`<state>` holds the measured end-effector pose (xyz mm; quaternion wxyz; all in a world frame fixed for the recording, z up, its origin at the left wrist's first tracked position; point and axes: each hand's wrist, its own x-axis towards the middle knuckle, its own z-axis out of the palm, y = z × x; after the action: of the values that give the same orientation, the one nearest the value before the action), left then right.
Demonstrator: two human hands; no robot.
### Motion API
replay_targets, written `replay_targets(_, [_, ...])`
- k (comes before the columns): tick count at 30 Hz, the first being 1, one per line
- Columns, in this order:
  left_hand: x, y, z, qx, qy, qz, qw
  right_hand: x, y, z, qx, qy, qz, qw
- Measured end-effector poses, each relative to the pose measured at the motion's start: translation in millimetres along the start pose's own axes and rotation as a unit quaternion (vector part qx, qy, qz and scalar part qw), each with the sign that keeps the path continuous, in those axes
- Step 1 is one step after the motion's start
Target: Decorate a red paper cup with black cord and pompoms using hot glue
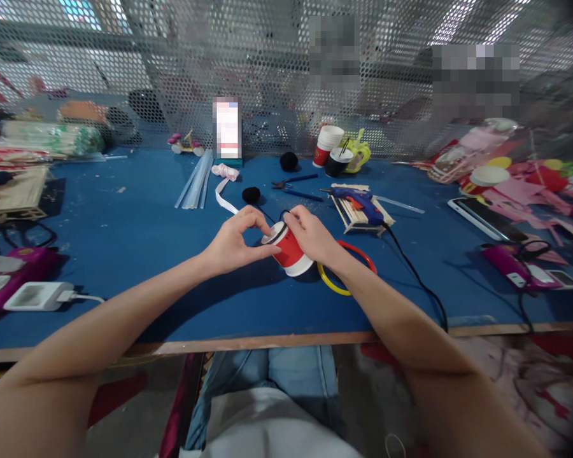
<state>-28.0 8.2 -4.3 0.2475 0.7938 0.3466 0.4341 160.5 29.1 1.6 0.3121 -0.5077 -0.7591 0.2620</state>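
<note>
A red and white paper cup [292, 253] is tilted over the blue table, its narrow end toward the upper left. My left hand [233, 242] has its thumb along the cup's side and curled fingers at the narrow end. Closed around the cup's upper right side is my right hand [310, 234]. Black cord [281, 230] lies across the cup's narrow end and loops up by my right fingers. It seems to run toward a small black yarn ball [251, 194] just beyond my hands. Beside my right wrist lies a red and yellow ring [334, 285].
A blue glue gun [358, 202] rests on a small wooden-stick rack, its cable trailing to the front edge. Pliers [298, 187], clear glue sticks [195, 181], white ribbon [225, 172] and stacked cups [328, 143] lie beyond. A phone [227, 129] stands before the perforated metal screen.
</note>
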Motion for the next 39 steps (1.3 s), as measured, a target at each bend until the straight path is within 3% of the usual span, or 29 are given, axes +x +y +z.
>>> replay_targets(6, [1, 5, -1.8, -0.024, -0.047, -0.075, 0.996, -7, -6, 0, -0.082, 0.038, 0.002, 0.996])
replay_targets(13, [2, 2, -0.7, -0.063, -0.008, -0.118, 0.991, -13, -16, 1, -0.167, 0.038, -0.010, 0.985])
replay_targets(20, [0, 1, 2.1, -0.081, -0.064, -0.140, 0.985, -13, -21, 5, -0.239, 0.033, -0.020, 0.970])
replay_targets(39, [4, 7, -1.8, -0.106, -0.095, -0.186, 0.972, -14, -22, 12, -0.306, 0.022, -0.036, 0.951])
